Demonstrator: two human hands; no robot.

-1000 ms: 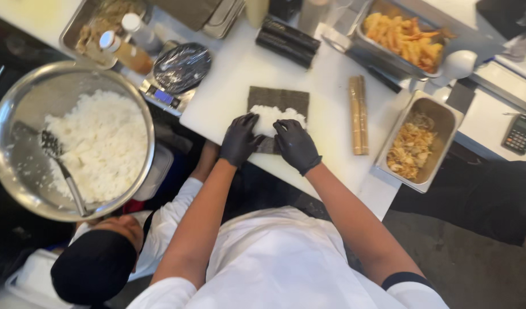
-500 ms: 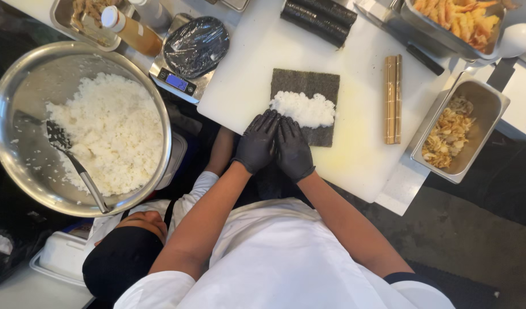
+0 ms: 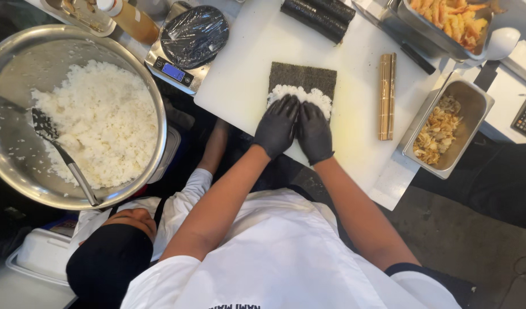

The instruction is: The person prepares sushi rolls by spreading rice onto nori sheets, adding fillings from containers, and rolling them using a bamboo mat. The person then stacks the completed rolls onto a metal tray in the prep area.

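Both gloved hands, left hand (image 3: 277, 125) and right hand (image 3: 314, 131), lie flat with fingers spread, grasping nothing, pressing the rice (image 3: 302, 95) on the seaweed sheet (image 3: 303, 76) at 12 o'clock on the white cutting board (image 3: 243, 74). Uneven pressure could tear the sheet or leave the rice patchy. The sheet's near half is hidden under the palms. A rolled bamboo mat (image 3: 387, 96) lies at 3 o'clock.

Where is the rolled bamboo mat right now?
The bamboo mat lies on the white cutting board, right of the seaweed sheet, left of the steel tray.
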